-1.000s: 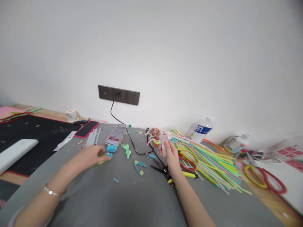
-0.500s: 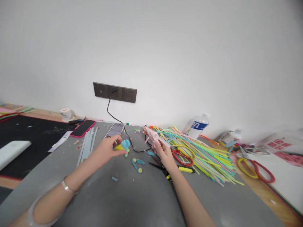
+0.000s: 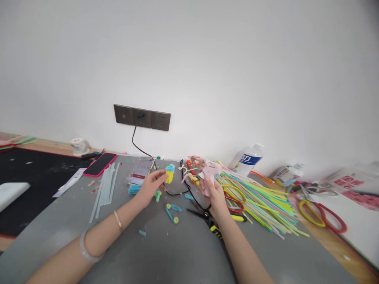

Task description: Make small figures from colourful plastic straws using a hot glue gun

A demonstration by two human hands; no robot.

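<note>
My left hand (image 3: 154, 185) pinches a small yellow and blue fuzzy piece (image 3: 169, 174), apparently made of pipe cleaners, and holds it upright above the table. Closed around the handle of a pale pink glue gun (image 3: 211, 170) is my right hand (image 3: 213, 195); the gun's nozzle points left, towards the piece. Between my forearms lie a bent blue pipe-cleaner part (image 3: 170, 215) with yellow-green round ends and a short blue bit (image 3: 142, 233). Black pliers (image 3: 205, 215) with yellow-black handles rest beside my right wrist.
A bundle of coloured pipe cleaners (image 3: 266, 205) spreads at the right, with red-yellow scissors (image 3: 322, 215) beyond. Glue sticks (image 3: 105, 189) and a pink-cased phone (image 3: 100, 164) lie left. A white bottle (image 3: 248, 159) stands near the wall. A black cord (image 3: 139, 148) runs from the socket.
My left hand has moved right with the yellow and blue piece, now upright. The glue gun has turned and shifted right, its nozzle swinging towards the left.
</note>
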